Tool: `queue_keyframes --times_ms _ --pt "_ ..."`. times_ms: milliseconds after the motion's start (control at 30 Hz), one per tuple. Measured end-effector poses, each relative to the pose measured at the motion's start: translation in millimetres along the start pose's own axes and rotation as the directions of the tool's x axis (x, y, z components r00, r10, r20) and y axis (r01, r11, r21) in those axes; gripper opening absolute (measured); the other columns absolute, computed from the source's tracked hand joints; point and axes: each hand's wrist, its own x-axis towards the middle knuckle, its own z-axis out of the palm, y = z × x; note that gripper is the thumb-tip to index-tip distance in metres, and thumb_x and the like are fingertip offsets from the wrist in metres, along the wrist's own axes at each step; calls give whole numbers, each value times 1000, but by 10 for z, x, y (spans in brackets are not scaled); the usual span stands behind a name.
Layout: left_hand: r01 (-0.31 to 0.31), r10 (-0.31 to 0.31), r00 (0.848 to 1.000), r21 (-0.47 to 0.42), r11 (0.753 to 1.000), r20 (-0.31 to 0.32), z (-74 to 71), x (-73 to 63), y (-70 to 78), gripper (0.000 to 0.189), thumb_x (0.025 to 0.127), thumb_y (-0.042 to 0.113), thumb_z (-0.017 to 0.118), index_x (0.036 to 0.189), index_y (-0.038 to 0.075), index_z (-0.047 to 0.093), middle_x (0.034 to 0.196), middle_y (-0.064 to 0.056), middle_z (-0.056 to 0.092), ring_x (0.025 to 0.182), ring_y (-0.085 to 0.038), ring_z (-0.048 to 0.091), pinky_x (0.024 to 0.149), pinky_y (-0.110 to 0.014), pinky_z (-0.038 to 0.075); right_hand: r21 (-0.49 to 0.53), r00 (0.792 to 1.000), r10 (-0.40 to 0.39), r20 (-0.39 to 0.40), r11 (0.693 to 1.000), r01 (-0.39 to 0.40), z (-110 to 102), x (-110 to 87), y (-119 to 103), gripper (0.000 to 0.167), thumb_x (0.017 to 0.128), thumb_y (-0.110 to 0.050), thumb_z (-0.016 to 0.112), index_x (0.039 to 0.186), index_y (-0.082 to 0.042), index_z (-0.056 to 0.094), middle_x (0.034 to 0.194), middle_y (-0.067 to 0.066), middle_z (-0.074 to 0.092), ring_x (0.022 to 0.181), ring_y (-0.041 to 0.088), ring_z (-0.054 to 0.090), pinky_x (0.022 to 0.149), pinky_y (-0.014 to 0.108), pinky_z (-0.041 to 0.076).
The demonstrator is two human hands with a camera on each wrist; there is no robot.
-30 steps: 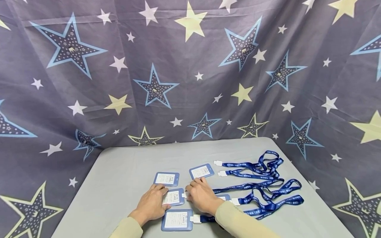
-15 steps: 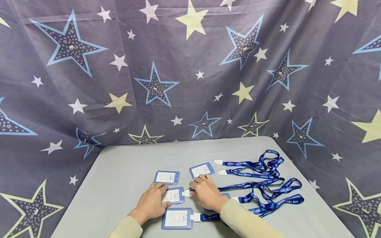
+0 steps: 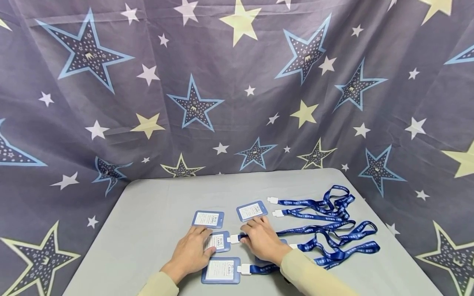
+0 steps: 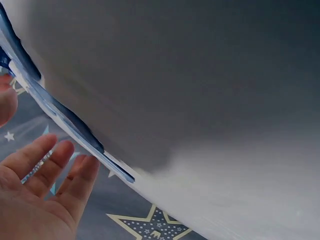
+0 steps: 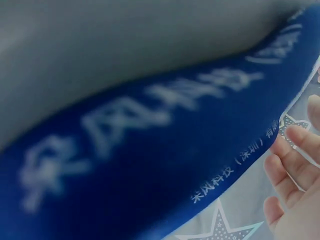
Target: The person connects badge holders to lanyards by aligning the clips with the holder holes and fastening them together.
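Observation:
In the head view, my left hand (image 3: 191, 250) rests over a blue badge holder (image 3: 221, 241), fingers at its far edge and thumb at its near edge. A white clip (image 3: 234, 239) joins that holder to a dark blue lanyard (image 3: 296, 230). My right hand (image 3: 266, 241) touches this lanyard just right of the clip, thumb and fingertips on either side of the strap. The left wrist view shows the left fingers (image 4: 80, 180) extended and a little bent. In the right wrist view, loosely bent fingers (image 5: 282, 177) lie beside the printed strap (image 5: 150, 145).
A clipped badge holder (image 3: 221, 270) lies nearest me. Two loose holders lie farther back, one left (image 3: 208, 219) and one right (image 3: 252, 211). Another holder is partly under my right hand. Several lanyards (image 3: 333, 205) are spread at right; a star-patterned curtain (image 3: 222, 102) stands behind the grey table (image 3: 155, 205).
My right hand has slid right from the clip onto the strap, leaving the clip in plain sight. My left hand stays on the same holder. The head view has tilted slightly.

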Motion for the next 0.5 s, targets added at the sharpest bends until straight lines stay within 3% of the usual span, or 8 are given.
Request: queue_keyframes --times_ms 500 --pt "-2 2 1000 17 1000 1 -38 2 80 54 86 34 79 129 4 68 132 -13 63 130 -33 54 108 -52 47 24 999 30 -11 999 -30 -103 -99 94 34 93 -34 76 119 -13 73 108 0 72 101 18 58 89 37 39"
